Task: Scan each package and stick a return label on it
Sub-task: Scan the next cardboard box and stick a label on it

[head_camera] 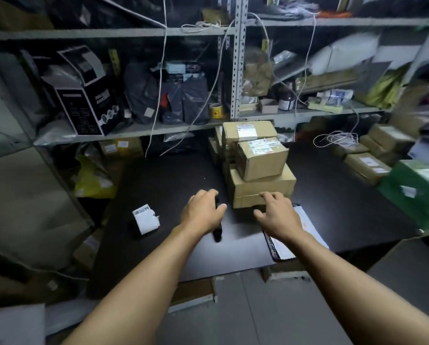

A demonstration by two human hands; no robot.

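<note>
Your hands reach over the black table toward a stack of cardboard packages.

Your left hand (203, 211) curls round a black scanner (218, 232), whose lower end lies on the black table (173, 185). Your right hand (279, 215) is spread open, fingertips touching the near edge of the bottom package (262, 188), gripping nothing. That stack rises in front of you: a smaller labelled package (262, 158) sits tilted on the bottom one, and another labelled package (248, 131) stands behind it. A sheet of labels (287, 242) lies under your right wrist at the table's near edge. A small white roll of labels (145, 218) sits left of your left hand, apart from it. More brown boxes (367, 165) and a green box (417, 192) crowd the right side. White cables (337, 140) hang from the metal shelves (238, 70) behind.
</note>
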